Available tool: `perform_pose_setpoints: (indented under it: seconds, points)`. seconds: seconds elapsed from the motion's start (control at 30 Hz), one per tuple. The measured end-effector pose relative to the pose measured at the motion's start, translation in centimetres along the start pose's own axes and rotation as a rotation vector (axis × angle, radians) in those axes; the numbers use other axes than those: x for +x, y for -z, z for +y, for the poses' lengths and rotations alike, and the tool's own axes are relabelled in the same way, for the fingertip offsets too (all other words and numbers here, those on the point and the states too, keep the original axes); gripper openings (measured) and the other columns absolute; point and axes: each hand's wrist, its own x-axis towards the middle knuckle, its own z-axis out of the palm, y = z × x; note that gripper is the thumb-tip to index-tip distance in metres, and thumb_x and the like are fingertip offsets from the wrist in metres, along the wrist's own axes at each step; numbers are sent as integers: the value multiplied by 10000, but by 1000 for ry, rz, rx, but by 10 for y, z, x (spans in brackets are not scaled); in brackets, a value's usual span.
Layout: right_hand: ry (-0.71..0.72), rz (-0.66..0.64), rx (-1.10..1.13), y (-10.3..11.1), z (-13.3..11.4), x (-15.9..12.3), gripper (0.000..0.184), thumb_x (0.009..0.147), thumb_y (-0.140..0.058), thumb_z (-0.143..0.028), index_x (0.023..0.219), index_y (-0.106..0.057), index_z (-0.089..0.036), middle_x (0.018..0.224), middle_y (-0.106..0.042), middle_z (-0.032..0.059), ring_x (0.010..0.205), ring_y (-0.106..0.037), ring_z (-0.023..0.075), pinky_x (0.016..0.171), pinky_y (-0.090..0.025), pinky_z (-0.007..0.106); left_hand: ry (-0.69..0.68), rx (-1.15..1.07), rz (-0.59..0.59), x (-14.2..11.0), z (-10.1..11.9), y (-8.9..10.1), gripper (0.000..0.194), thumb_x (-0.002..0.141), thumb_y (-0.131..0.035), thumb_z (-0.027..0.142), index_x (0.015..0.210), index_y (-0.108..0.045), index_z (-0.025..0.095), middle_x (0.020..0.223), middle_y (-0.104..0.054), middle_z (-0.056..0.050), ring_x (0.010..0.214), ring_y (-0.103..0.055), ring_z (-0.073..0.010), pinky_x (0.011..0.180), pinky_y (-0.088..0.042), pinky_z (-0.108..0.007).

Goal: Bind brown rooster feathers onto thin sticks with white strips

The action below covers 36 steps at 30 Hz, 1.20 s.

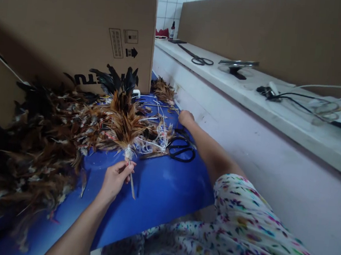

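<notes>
My left hand pinches the thin stick of a small feather duster. Its brown and black feathers fan upward, and white binding shows at their base. Farther off, against the wall side of the table, my right hand is closed beside another brown feather bundle; what its fingers hold, if anything, I cannot make out. Black-handled scissors lie between my hands on the blue tabletop. White plastic strips are tangled next to the blades.
Loose feathers are heaped on the left. Cardboard boxes rise behind them. Along the right runs a white ledge with another pair of scissors, a phone on a stand, cables and a small bottle.
</notes>
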Motion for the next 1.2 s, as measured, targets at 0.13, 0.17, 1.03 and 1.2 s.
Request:
perform_pose_setpoints:
  seconds: [0.13, 0.17, 1.03, 1.2]
  points:
    - [-56, 70, 231, 11, 9, -22, 173, 892, -550, -134, 901, -708, -65, 904, -728, 203, 975, -691, 268, 813, -490, 302, -5, -6, 2, 1, 0, -1, 436, 702, -758, 502, 896, -753, 111, 674, -631, -10, 475, -517, -78, 444, -413, -208]
    - [-50, 87, 303, 14, 12, -33, 167, 901, -546, -163, 890, -694, -88, 843, -721, 159, 910, -688, 235, 770, -488, 280, -7, -10, 4, 1, 0, -1, 436, 698, -759, 499, 896, -752, 111, 674, -629, -10, 475, -517, -78, 444, -413, -208]
    - [463, -427, 1324, -59, -37, -262, 354, 816, -661, -506, 883, -473, -213, 571, -529, -85, 462, -487, 87, 494, -393, 243, -242, -198, -18, 27, 14, -20, 425, 687, -780, 507, 867, -698, 130, 665, -584, 17, 429, -444, -41, 393, -359, -193]
    - [485, -410, 1297, -65, -42, -260, 344, 824, -623, -511, 887, -465, -212, 566, -531, -81, 463, -489, 90, 508, -392, 246, -269, -243, -19, 24, 8, -17, 460, 692, -776, 537, 885, -682, 130, 666, -560, 27, 438, -428, -38, 398, -339, -190]
